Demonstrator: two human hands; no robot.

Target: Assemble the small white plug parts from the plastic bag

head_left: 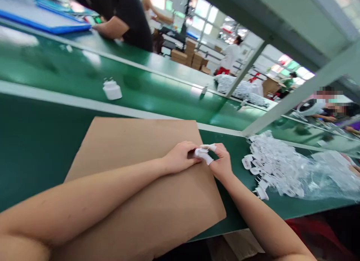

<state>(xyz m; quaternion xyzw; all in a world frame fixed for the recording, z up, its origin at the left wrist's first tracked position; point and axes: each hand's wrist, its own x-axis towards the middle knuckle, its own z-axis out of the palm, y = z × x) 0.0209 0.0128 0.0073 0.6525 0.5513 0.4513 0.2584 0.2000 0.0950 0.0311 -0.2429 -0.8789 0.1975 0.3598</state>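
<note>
My left hand [181,156] is closed, fingers and thumb curled around a small white plastic charger piece [200,153]. The thumb and forefinger of my right hand [222,162], both in white finger covers, pinch the same piece from the right side. Much of it is hidden by the fingers, so its exact shape does not show. Both hands are just over the right part of a brown cardboard sheet [135,141]. To their right lies a heap of white plug chargers [277,167], partly spilling from a clear plastic bag [323,180].
One white plug charger [112,89] stands on the green conveyor belt [157,92] beyond the cardboard. A pale metal post [298,92] rises at the right under an overhead shelf. Across the belt are a blue-rimmed tray [50,23], a person in black [133,21] and stacked cartons [191,54].
</note>
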